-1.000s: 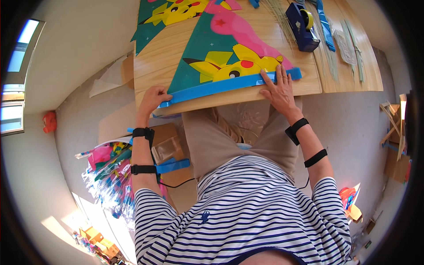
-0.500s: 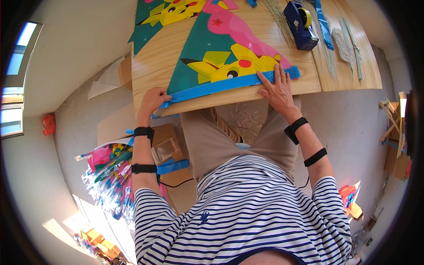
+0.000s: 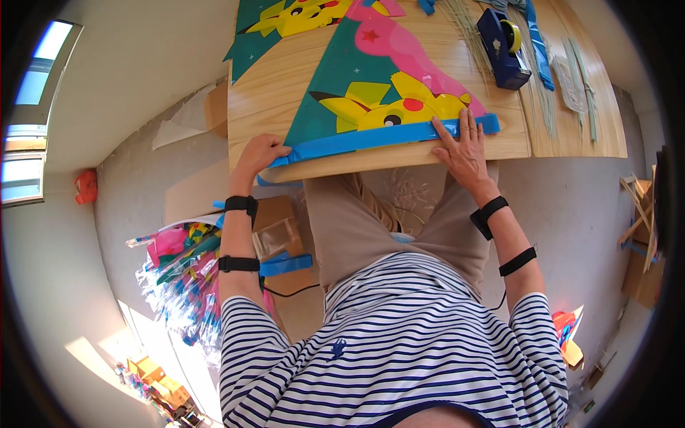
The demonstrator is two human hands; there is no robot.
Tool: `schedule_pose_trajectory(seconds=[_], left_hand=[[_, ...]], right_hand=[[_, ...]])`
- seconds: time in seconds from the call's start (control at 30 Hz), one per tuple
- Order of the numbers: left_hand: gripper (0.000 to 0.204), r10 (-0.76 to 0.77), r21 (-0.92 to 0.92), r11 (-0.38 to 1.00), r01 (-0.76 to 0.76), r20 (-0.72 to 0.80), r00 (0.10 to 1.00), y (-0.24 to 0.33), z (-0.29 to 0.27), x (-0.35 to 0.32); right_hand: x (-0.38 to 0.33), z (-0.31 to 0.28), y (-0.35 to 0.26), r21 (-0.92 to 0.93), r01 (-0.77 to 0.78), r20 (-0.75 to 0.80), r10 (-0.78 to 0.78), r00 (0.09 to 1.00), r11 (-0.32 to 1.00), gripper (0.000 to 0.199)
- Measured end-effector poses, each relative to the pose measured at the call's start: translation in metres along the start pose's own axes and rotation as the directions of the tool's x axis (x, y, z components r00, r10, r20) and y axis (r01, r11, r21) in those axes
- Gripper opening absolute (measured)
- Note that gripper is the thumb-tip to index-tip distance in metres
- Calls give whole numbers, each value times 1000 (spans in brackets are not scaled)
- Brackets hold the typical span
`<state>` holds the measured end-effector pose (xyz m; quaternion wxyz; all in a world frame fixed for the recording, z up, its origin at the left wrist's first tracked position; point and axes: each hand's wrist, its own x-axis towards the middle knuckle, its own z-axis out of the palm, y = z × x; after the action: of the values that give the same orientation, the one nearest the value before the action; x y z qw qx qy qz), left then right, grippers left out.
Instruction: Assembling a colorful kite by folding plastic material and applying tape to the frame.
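Head view: blue strip (image 3: 364,142) along pennant (image 3: 335,82)

At the near edge of the table (image 3: 264,107), the left hand (image 3: 262,154) pinches the strip's left end; the right hand (image 3: 464,151), fingers spread, rests on it near the right end. Farther off are a tape dispenser (image 3: 502,63) and second pennant (image 3: 257,46).

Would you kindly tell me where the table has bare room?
Bare wood on the pale table shows between the pink-green triangular sheet, left hand and upper printed sheet. A narrower patch separates the triangle's pink edge from the thin pale sticks. It's crowded by the navy tape dispenser and along the blue plastic strip.
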<state>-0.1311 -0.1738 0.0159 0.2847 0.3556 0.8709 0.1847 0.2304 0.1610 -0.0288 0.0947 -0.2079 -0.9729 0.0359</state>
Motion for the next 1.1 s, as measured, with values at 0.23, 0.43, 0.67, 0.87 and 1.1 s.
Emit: schedule_pose_trajectory(seconds=[0.23, 0.43, 0.67, 0.87, 1.1], left_hand=[[39, -25, 125, 991, 40, -120, 992, 19, 10, -7], [28, 36, 311, 947, 81, -354, 935, 28, 24, -18], [25, 128, 299, 954, 17, -458, 880, 34, 33, -22], [20, 329, 362, 921, -146, -517, 791, 59, 40, -25], [24, 645, 426, 762, -487, -433, 630, 134, 96, -37]], right_hand=[[0, -1, 1, 6, 3, 7, -4, 1000, 1000, 62], [-1, 0, 1, 12, 2, 6, -2, 1000, 1000, 61], [0, 1, 0, 0, 3, 2, -3, 1000, 1000, 61], [0, 0, 0, -1, 1, -5, -1, 1000, 1000, 61], [0, 2, 1, -1, 0, -6, 0, 1000, 1000, 61]])
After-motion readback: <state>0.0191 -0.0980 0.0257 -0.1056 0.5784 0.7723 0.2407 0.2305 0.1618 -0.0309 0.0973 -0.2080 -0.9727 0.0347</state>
